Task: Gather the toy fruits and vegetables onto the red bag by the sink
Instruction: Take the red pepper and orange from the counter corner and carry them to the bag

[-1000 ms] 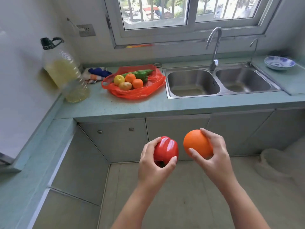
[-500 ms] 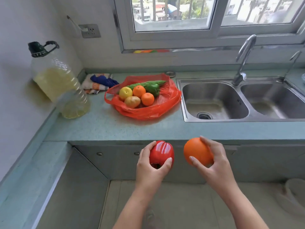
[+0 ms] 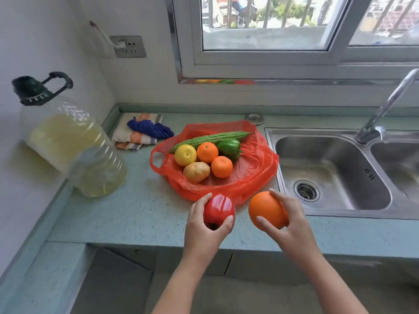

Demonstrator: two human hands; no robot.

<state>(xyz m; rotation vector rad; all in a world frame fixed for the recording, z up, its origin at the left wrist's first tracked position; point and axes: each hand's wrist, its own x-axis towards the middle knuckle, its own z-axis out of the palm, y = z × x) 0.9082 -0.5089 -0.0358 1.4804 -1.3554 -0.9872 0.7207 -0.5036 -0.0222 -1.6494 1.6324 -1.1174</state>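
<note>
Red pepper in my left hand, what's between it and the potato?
In the head view, only the crumpled front edge of the red bag lies between the red pepper, held by the left hand, and the potato.

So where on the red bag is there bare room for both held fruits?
The red bag is bare on its right, between the green pepper and the sink rim, and in a strip before the potato. Crowded back-left around the lemon.
</note>
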